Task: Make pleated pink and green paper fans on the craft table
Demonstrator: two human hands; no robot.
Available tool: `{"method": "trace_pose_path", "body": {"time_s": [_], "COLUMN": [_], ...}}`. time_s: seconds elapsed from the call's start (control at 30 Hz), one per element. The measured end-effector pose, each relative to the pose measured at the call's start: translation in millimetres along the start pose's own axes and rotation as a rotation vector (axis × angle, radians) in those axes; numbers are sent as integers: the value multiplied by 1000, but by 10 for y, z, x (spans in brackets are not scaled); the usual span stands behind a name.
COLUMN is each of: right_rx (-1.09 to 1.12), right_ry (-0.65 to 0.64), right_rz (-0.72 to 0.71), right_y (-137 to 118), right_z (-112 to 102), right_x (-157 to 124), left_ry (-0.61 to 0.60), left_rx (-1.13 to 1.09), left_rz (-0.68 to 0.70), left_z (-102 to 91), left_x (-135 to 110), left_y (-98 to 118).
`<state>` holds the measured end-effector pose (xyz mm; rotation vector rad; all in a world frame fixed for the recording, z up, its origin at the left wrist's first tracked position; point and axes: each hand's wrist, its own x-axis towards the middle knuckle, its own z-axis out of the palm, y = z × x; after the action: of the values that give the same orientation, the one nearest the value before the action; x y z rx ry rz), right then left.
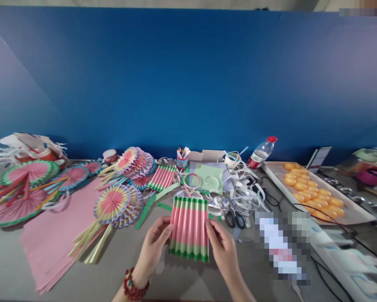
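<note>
Between my two hands is a pleated sheet of paper (190,228), pink in the middle with pale and dark green bands at both ends. My left hand (158,239) pinches its left edge, thumb on top, and a red bead bracelet circles that wrist. At the opposite edge, my right hand (221,241) grips the paper with thumb and fingers. Just beyond lies a second pleated sheet (162,178) in the same colours. Black-handled scissors (235,218) rest near my right hand, beside a heap of white paper strips (246,188).
Finished paper fans (113,203) and pink paper sheets (54,235) lie on the left. A pen cup (182,161) and a plastic bottle (263,153) stand by the blue partition (188,84). At right are a tray (358,216) of orange balls, black cables and a blurred-out object.
</note>
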<state>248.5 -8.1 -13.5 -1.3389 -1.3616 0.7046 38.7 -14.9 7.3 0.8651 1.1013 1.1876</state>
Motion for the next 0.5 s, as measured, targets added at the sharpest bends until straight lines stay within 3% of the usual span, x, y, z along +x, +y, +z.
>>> {"method": "trace_pose_path", "body": {"time_s": [0.23,0.5], "right_rx": [171,227], "right_ry": [-3,32], "right_rz": [165,255], "right_y": [-41,3], "right_z": [48,32], "right_x": [-11,-20], "left_ry": [-109,-267], "left_rx": [33,85], "left_rz": [70,114], "left_z": [-35,-56], "left_x": [12,-1], "left_y": [0,53]}}
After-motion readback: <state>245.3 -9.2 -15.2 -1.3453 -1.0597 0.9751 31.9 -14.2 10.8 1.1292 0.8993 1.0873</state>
